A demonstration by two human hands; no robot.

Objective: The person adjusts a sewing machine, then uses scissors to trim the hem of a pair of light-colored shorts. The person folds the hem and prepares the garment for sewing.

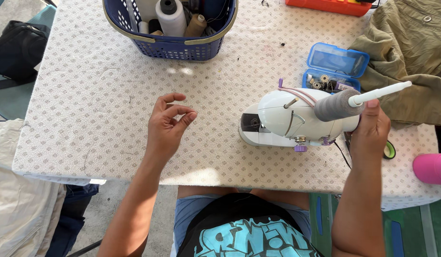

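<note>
Sewing machine [296, 121] on table [101, 95], basket [170, 28] behind, case [337, 66] right.

Bare bench [101, 95] left of the sewing machine [296, 121], open w/ room to pass. Behind machine: blue case [337, 62], olive cloth [411, 57] block. Far-left of machine: blue basket [173, 45]. Right of machine: pink cup [432, 167].
</note>
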